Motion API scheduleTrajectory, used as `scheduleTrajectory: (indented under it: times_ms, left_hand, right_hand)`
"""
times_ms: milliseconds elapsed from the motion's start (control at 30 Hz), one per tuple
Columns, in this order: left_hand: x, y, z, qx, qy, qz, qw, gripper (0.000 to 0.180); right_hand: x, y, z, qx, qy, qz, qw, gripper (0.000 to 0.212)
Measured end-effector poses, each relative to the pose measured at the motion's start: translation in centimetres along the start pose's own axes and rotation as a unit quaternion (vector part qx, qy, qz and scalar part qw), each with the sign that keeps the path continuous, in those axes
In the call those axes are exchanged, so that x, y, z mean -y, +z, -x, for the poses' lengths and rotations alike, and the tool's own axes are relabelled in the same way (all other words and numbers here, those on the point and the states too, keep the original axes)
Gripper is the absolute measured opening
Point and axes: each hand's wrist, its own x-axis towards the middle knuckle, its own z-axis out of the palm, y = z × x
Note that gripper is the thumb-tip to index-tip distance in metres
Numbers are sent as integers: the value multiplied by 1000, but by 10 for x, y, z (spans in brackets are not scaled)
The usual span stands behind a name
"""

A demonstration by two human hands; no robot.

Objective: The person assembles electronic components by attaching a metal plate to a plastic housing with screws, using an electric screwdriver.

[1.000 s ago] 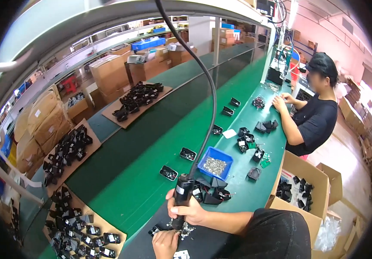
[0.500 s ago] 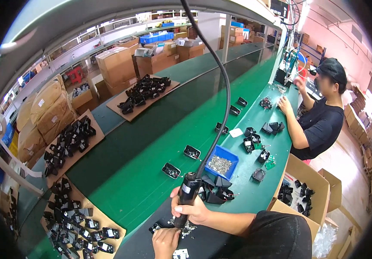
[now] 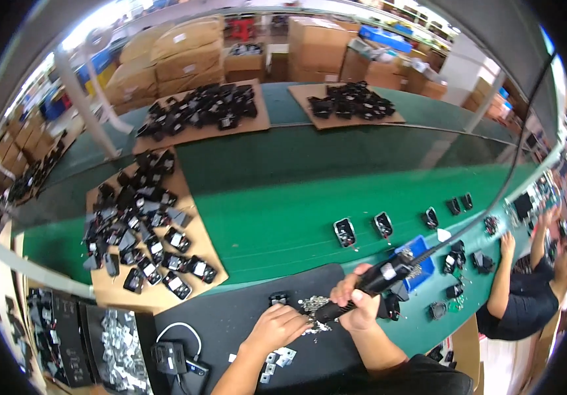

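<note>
My right hand [image 3: 360,306] is wrapped round a black electric screwdriver [image 3: 386,272], which slants down to the left with its cable leading off to the upper right. At the screwdriver's lower end my left hand [image 3: 278,327] has its fingers bent and pressed together; what they pinch is hidden. A pile of small screws [image 3: 315,304] lies on the dark mat [image 3: 231,313], right by both hands. Just beyond my left hand sits a small black housing [image 3: 277,299]. Several small metal plates [image 3: 275,363] lie on the near side of that hand.
Cardboard sheets [image 3: 214,280] bear heaps of black housings. Several open housings [image 3: 345,233] stand on the green belt [image 3: 270,204]. A blue bin [image 3: 421,280] is beyond the screwdriver. Trays of parts [image 3: 93,329] and a black device [image 3: 168,357] are left. A co-worker [image 3: 527,289] sits right.
The view has swung left, bringing the trays at the lower left into sight. The screwdriver has gone from nearly upright to a slant, still in my right hand.
</note>
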Motion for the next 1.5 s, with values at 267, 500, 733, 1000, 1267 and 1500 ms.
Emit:
scheduleTrajectory:
  times_ms: [267, 500, 733, 1000, 1267, 1500]
  left_hand:
    - [-3, 2, 3, 3, -14, 26, 1000, 12]
    - [-2, 3, 4, 6, 7, 30, 1000, 13]
    - [0, 4, 2, -22, -15, 38, 999, 12]
    - [-1, 2, 3, -31, -8, 43, 999, 11]
    - [-8, 6, 8, 2, -17, 52, 998, 10]
    - [-3, -22, -7, -41, 6, 52, 998, 53]
  right_hand:
    - [6, 0, 0, 18, -13, -21, 1000, 51]
    - [8, -4, 3, 54, -23, -24, 998, 51]
    - [5, -3, 2, 102, -48, -31, 993, 52]
    - [6, -4, 6, 143, -38, -22, 989, 53]
    - [10, -7, 14, 112, -31, -19, 993, 52]
    - [9, 6, -7, 171, -33, -10, 985, 44]
